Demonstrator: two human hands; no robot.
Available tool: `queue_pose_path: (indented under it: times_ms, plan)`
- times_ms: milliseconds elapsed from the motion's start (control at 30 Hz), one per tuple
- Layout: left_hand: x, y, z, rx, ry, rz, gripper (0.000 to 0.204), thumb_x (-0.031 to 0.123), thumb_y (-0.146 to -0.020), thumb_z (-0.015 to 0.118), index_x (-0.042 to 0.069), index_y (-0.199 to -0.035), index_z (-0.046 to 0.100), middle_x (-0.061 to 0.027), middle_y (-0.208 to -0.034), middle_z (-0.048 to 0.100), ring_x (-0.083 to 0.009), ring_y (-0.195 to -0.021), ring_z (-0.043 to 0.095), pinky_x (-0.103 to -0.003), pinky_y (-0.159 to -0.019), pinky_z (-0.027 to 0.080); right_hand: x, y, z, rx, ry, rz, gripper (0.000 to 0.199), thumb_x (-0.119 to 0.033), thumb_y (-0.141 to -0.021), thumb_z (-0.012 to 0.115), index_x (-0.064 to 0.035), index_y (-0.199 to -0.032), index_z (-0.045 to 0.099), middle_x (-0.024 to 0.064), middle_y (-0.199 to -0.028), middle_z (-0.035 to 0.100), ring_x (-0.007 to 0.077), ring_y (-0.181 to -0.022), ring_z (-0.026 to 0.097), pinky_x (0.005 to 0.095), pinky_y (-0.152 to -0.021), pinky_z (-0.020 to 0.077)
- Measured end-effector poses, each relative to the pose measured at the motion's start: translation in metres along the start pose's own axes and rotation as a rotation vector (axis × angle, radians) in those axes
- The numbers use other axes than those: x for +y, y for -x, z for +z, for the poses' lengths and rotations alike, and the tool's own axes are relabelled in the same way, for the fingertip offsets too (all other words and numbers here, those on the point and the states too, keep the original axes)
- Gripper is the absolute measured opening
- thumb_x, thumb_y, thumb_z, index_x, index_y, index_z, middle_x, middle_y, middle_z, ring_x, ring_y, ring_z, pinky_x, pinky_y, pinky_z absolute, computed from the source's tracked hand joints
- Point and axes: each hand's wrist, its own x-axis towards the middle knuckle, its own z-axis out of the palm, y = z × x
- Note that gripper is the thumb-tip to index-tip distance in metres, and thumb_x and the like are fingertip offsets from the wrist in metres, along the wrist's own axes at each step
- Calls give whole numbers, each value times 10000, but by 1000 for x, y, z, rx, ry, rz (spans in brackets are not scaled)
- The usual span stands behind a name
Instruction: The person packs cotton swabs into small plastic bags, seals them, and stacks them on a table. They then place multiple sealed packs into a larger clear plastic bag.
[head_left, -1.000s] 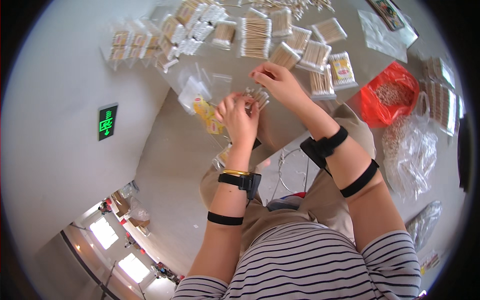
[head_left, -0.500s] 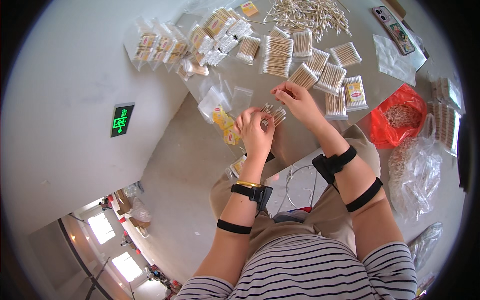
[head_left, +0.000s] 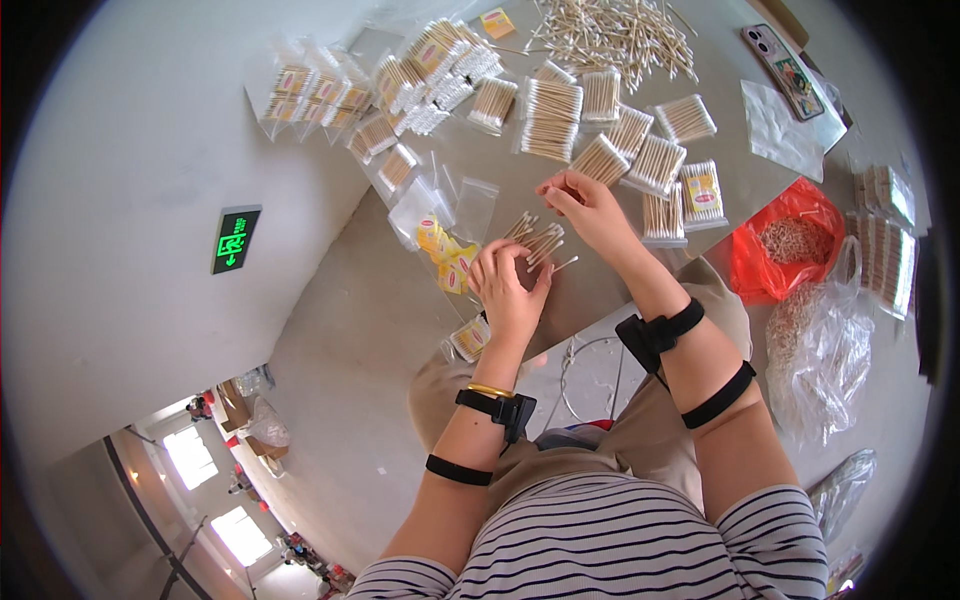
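Note:
My left hand [head_left: 508, 290] is curled over the table's near corner, fingers and thumb around a loose bunch of cotton swabs [head_left: 545, 243]. Their white tips fan out past the fingertips, and one swab sticks out apart by the thumb. Just above and to the right, my right hand [head_left: 588, 205] has thumb and fingers pinched together; whatever is between them is hidden. Beside my left hand lie yellow paper labels [head_left: 455, 272] and clear empty zip bags [head_left: 474, 207]. Filled bags of swabs [head_left: 656, 162] lie beyond my right hand.
A heap of loose swabs [head_left: 615, 40] covers the table's far side. Stacked bags [head_left: 435, 65] stand far left, and a phone [head_left: 785, 70] lies far right. On the right are a red bag of swabs [head_left: 790, 245] and a clear plastic bag [head_left: 822, 350].
The swabs at my left hand have spread, with one now sticking out apart. My left fingers have loosened a little. My right hand stays pinched, moved only slightly.

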Motion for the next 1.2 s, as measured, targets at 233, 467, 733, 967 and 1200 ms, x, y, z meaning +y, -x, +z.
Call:
queue_pose_path:
  times_ms: [233,467,733,967,1200]
  plan:
    - [-9,-6,-4,22,-13,56,633,375,-813,783,92,-1316,524,-145,-1413,469,-360,-1317,419,-539,-1108,257,0,-4,5,8,-56,-3,176,-129,-982,604,25,-1056,647,43,-1020,693,89,-950,634,246,-840,503]
    - [-15,-3,-10,21,22,-1,598,422,-882,701,83,-1341,524,-156,-1433,457,-370,-1353,396,-544,-1129,233,3,-3,6,23,-82,-17,180,-138,-993,596,20,-1054,656,24,-963,681,74,-880,607,245,-789,495]
    - [-84,-46,-43,285,42,-113,512,359,-928,666,90,-1341,524,-164,-1423,468,-360,-1360,401,-528,-1140,247,4,-2,4,-5,-60,-16,195,-168,-999,593,8,-1053,657,-7,-912,646,54,-841,560,231,-758,457]
    - [-182,-106,-62,384,498,-720,503,329,-980,633,69,-1385,489,-146,-1441,462,-288,-1373,424,-434,-1136,336,-3,0,10,-37,-29,17,199,-178,-998,588,3,-1057,649,-10,-894,625,68,-825,546,241,-772,454]
    - [-175,-134,-59,319,751,-734,515,291,-988,623,48,-1410,454,-137,-1485,390,-270,-1365,438,-406,-1127,357,-11,-5,17,-46,-51,91,199,-170,-1001,585,8,-1073,638,10,-952,634,92,-862,557,263,-816,472]
